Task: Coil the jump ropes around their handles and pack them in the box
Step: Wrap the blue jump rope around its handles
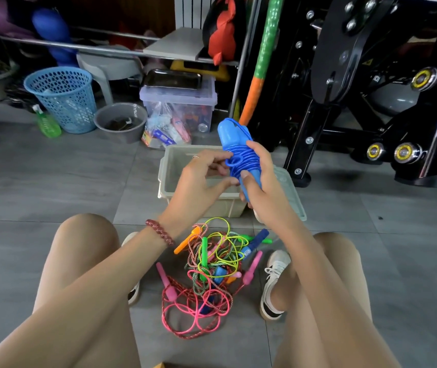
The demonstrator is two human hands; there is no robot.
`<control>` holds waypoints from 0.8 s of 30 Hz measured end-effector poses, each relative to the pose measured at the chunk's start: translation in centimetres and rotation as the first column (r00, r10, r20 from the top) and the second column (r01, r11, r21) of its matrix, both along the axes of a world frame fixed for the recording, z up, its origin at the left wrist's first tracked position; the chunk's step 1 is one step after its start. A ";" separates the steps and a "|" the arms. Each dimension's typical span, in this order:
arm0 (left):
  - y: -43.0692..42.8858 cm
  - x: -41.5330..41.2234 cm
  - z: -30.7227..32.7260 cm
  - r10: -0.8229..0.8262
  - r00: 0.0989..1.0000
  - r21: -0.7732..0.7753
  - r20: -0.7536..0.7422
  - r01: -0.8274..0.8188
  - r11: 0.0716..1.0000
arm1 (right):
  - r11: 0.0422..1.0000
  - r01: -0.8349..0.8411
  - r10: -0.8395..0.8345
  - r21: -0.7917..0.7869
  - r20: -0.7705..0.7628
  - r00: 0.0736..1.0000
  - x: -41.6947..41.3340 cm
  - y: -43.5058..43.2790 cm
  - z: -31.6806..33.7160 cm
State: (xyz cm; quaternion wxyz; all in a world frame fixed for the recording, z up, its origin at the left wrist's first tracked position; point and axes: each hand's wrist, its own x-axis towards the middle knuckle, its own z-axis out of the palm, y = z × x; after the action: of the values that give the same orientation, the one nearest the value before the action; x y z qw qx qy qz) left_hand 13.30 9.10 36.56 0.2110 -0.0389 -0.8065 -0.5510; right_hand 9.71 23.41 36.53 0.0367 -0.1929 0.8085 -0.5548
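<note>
Knees [87, 235]: bent, one at each side; a pile of loose ropes [206, 274] is seen on the floor between the shoes.
Left hand [204, 179]: fingers curled, a small end loop [232, 162] pinched at the fingertips.
Right hand [261, 179]: fingers clasped round the coil and both handles [229, 134].
Blue jump rope [240, 166]: held upright above the near right corner of the box [169, 166].
Handling: judged light; the plastic cord looks springy and slick, so the wraps may unwind if released. It is best gripped across the coil.
Lid [293, 193]: laid against the box's right wall.
</note>
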 end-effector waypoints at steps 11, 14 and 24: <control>-1.2 0.1 0.5 0.214 0.963 0.060 -0.164 -0.207 0.977 | 0.988 -0.086 0.086 0.127 0.005 0.996 2.4 -1.7 0.5; -0.6 0.2 0.5 0.198 0.978 0.146 -0.068 -0.187 0.972 | 0.956 -0.073 0.093 0.284 -0.057 0.994 2.4 -1.5 0.3; -0.3 0.1 -0.4 0.205 0.961 0.082 -0.184 -0.193 0.978 | 0.933 -0.001 0.064 0.361 -0.162 0.985 2.3 -1.0 0.3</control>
State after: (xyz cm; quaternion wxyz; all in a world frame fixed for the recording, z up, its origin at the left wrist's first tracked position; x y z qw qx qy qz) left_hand 13.44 8.79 36.19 0.3429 -0.0038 -0.7644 -0.5459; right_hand 12.01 22.37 36.87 0.0111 -0.2433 0.8931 -0.3782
